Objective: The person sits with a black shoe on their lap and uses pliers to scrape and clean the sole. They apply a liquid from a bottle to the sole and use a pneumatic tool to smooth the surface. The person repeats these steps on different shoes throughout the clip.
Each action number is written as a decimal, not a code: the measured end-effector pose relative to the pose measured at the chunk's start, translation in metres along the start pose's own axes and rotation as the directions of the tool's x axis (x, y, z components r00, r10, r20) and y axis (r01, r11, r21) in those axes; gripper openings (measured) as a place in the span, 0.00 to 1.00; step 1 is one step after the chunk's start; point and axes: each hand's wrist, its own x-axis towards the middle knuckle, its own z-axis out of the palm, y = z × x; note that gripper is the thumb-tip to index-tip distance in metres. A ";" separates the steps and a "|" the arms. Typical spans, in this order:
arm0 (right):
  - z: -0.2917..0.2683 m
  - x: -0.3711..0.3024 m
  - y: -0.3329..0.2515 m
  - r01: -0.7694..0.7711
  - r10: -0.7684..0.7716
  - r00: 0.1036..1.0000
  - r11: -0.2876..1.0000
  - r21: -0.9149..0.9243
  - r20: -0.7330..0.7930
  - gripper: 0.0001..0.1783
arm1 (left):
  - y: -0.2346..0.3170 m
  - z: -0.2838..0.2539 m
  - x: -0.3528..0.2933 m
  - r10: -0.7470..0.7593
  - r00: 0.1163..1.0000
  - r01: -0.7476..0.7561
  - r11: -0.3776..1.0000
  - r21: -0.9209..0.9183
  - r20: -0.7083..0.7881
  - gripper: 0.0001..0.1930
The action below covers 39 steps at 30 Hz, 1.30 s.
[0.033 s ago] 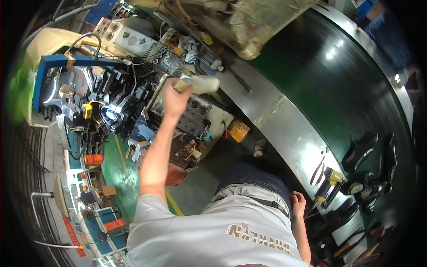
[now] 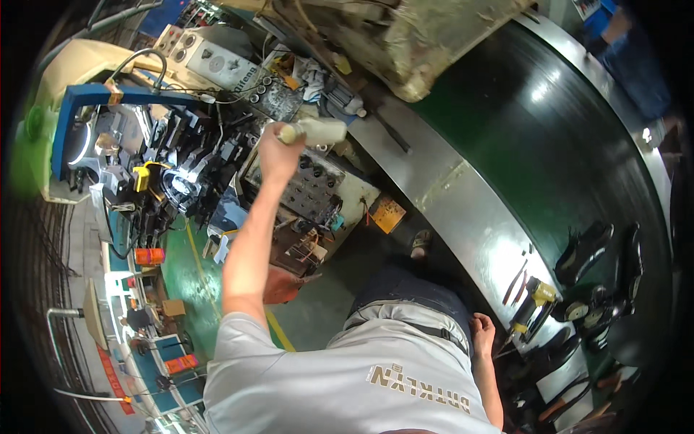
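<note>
My left hand (image 2: 279,153) reaches far forward, closed round one end of a pale whitish bottle-shaped object (image 2: 323,132). A yellowish round end (image 2: 288,134) shows at my fingers, and the body points right; its exact kind is blurred. Below the hand lies a grimy workbench plate with dark knobs (image 2: 309,195). My right hand (image 2: 483,334) hangs beside my hip, fingers loosely bent and apart, with nothing seen in it. To its right, a yellow and black air-tool-like gun (image 2: 536,302) lies on the metal edge of the conveyor.
A machine with a blue frame (image 2: 69,130) and many dark parts stands at the left. The metal rail (image 2: 441,173) borders a dark green conveyor belt (image 2: 535,123) on the right. Black shoes (image 2: 587,253) lie on it. An orange bin (image 2: 285,286) stands under the bench.
My left hand has shifted slightly left with the pale bottle-shaped object, which shows less blur. My right hand stays beside my hip.
</note>
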 end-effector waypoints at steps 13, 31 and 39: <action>0.081 0.017 -0.049 -0.095 0.090 0.995 0.974 -0.204 -0.031 0.12 | -0.226 0.015 0.165 -0.209 0.929 0.302 0.905 0.300 -0.306 0.22; 0.111 0.014 -0.060 -0.158 0.121 0.985 0.920 -0.359 -0.123 0.15 | -0.388 0.042 0.211 -0.751 0.660 0.631 0.539 0.559 -0.021 0.36; 0.089 -0.012 -0.059 -0.240 0.173 0.958 0.921 -0.306 -0.230 0.17 | -0.354 0.072 0.228 -0.556 0.831 0.390 0.575 0.719 -0.006 0.30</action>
